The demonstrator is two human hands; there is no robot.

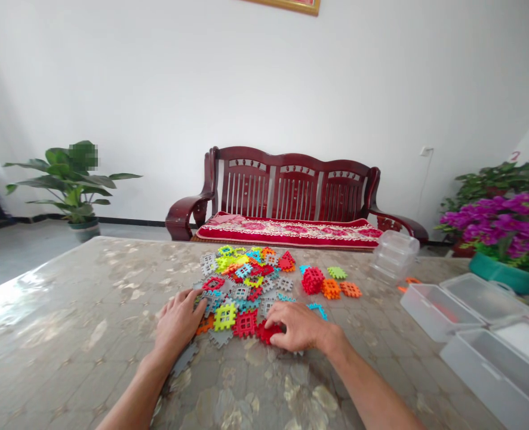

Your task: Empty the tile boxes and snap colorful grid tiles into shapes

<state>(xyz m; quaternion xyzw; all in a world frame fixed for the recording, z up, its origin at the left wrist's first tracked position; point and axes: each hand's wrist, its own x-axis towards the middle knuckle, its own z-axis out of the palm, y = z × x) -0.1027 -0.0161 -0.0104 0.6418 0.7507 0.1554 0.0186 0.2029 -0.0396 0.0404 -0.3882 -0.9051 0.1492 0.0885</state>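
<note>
A heap of plastic interlocking tiles (pixel 251 272) in grey, red, yellow-green, blue and orange lies in the middle of the table. My left hand (pixel 178 318) rests against the heap's left edge, fingers loosely stretched out and the thumb beside a grey tile. At the near right of the heap, my right hand (pixel 297 325) has its thumb and fingers closed on a dark red tile (pixel 264 332), partly hidden by them. Just left of that piece lies a red window tile (pixel 245 323), and beside it a yellow-green window tile (pixel 224 316).
Right of the heap sit a red stack of tiles (pixel 313 280) and several orange tiles (pixel 331 289). Clear plastic boxes (pixel 492 370) stand at the table's right, near a purple flower pot (pixel 508 272). Behind the table is a wooden bench (pixel 291 185).
</note>
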